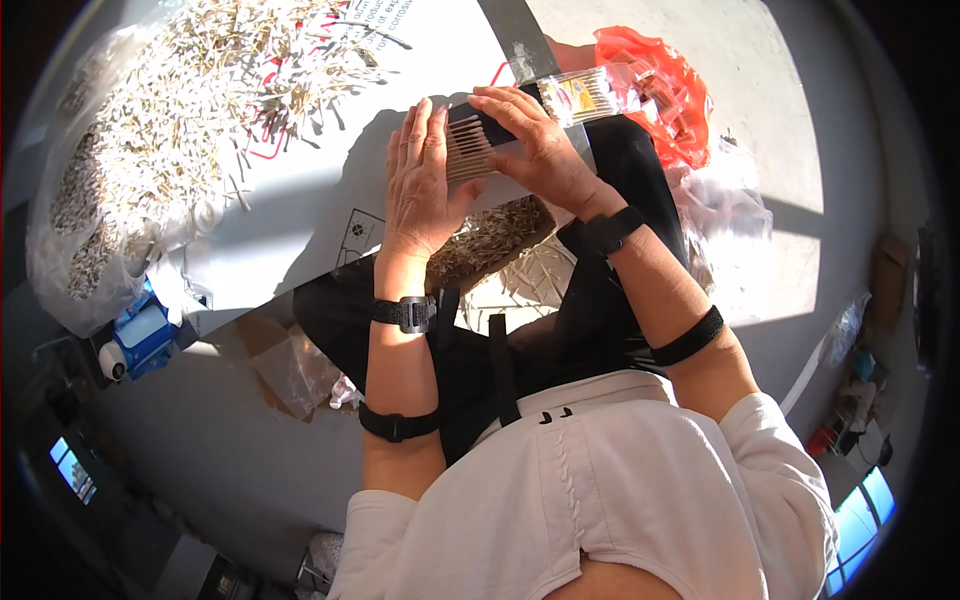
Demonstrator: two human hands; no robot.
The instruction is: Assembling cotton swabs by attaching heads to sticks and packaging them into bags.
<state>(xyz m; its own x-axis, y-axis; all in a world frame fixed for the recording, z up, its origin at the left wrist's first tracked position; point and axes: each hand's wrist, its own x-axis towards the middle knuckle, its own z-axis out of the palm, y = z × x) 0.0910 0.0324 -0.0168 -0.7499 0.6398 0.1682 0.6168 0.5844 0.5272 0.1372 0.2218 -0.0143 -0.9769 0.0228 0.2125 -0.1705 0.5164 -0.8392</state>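
A row of cotton swabs [468,150], thin pale sticks lying side by side, sits between my two hands at the edge of the white board. My left hand [418,190] lies along the row's left end, fingers stretched out and thumb apart. On the other side, my right hand [545,150] has its fingers extended over a dark strip, with its thumb by the right ends of the sticks. Neither hand is wrapped around anything. Just past my right hand is a clear packet of swabs [575,97] with a yellow label.
A big heap of loose swabs [190,90] covers the left of the white board [300,215], partly in a clear bag. An open box of sticks [490,240] rests below my hands, between my legs. A red plastic bag [665,100] lies at the right, a blue-and-white object [145,335] at the left.
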